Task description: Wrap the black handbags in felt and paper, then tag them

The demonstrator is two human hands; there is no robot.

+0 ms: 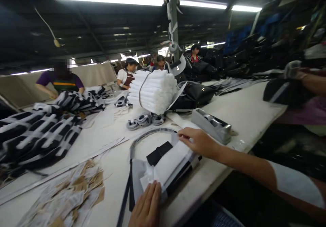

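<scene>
A bag (139, 176) lies on the white table (114, 166) with its wrapped handle (142, 135) curving away from me. White wrapping sheet (171, 159) covers much of it, and a black piece (159, 153) rests on top. My left hand (147, 205) presses on the near end of the white sheet, fingers stretched out side by side. At the far corner, by the handle's end, my right hand (196, 140) pinches the edge of the wrapping between thumb and fingers. What exactly lies under the sheet is hidden.
Behind the bag are a grey tape dispenser (212, 125), coiled strips (144, 119), a tied white bundle (152, 89) and a black bag (195, 96). Paper scraps (78, 189) and black-and-white pieces (43, 132) lie left. A person (59, 81) works at the back left; others are beyond.
</scene>
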